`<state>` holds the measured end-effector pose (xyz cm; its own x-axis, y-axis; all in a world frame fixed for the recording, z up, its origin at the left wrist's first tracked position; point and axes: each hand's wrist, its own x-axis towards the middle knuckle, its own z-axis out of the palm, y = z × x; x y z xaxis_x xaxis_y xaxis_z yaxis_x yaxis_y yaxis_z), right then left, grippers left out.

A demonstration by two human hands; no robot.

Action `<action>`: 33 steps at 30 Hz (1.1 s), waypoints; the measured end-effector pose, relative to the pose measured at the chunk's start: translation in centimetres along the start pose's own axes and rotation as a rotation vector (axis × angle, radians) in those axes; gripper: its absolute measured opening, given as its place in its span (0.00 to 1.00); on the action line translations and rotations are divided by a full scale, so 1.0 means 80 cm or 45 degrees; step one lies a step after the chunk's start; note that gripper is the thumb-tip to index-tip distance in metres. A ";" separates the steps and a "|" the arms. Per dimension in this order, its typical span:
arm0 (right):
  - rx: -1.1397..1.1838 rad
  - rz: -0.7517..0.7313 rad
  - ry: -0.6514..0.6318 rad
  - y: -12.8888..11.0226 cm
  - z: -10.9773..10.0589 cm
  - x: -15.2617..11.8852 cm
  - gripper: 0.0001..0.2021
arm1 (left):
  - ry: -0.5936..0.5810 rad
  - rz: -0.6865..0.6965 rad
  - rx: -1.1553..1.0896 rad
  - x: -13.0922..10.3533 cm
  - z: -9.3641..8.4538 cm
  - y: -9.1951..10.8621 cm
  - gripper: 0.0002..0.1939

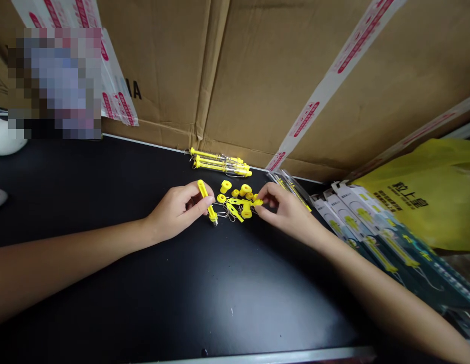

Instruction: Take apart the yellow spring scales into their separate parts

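Observation:
My left hand (185, 205) is closed around a yellow spring-scale rod (203, 189), which tilts with its lower end, fitted with a shiny tip, near the black tabletop. To its right lies a small heap of yellow plastic parts: flanged caps (226, 186), rings, flat slotted strips (235, 212) and thin bent wire hooks (230, 217). At the heap's right edge, my right hand (282, 205) has thumb and fingers pinched on a small yellow plastic piece (259, 202). The fingers partly hide this piece. Several assembled yellow spring scales (220, 164) lie stacked behind the heap.
Clear tubes (291, 184) lie behind my right hand. Printed packages (366, 222) and a yellow bag (420, 197) stand at the right. Cardboard boxes (162, 60) wall off the back of the black table (174, 293). White objects (5, 136) sit at far left.

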<state>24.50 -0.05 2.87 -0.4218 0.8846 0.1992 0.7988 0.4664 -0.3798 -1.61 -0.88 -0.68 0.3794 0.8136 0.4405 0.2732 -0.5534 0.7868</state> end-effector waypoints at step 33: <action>0.697 -0.106 0.171 -0.047 0.019 -0.033 0.06 | -0.387 0.056 -0.154 -0.002 0.001 0.005 0.06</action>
<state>21.95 -4.12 2.40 -0.3869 0.8539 0.3480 0.4113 0.4976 -0.7637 -1.50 -1.27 -0.44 0.6399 0.6891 0.3401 0.1509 -0.5467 0.8237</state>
